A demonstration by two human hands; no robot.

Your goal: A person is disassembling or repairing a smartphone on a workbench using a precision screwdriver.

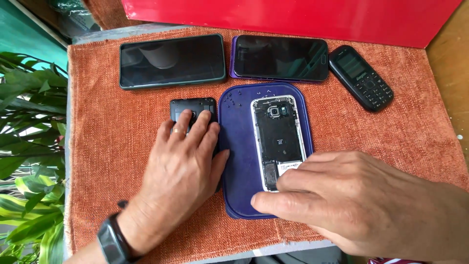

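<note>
A white rectangular label (289,167) sits low on the opened phone (279,139), partly under the right hand's fingertips; its print is too small to make out; a small pale mark lies at the middle of the phone's black inner plate. The opened phone lies face down, back cover off, white frame showing, on a dark blue mat (239,161) with rounded corners; tiny screws (233,100) are scattered near the mat's upper left corner.

The right hand (361,200) comes in from the lower right; its fingers lie close together, fingertips pressed on the lower end of the opened phone, thumb flat on the mat just below it; whether it pinches anything I cannot tell. The left hand (183,171) lies flat, fingers slightly spread, on a black back cover (193,106) just left of the mat, hiding most of it; a ring is on one finger and a black wristband (113,240) on the wrist.

Everything rests on an orange woven cloth (117,132); a red board (293,17) stands along the far edge; green plant leaves (24,146) crowd the left side.

Four phones in all: the opened one; two dark-screened smartphones, one in a dark green case (172,61), one in a purple case (279,57), side by side beyond the mat; one small black keypad phone (360,77) to their right, lying at a slant.
</note>
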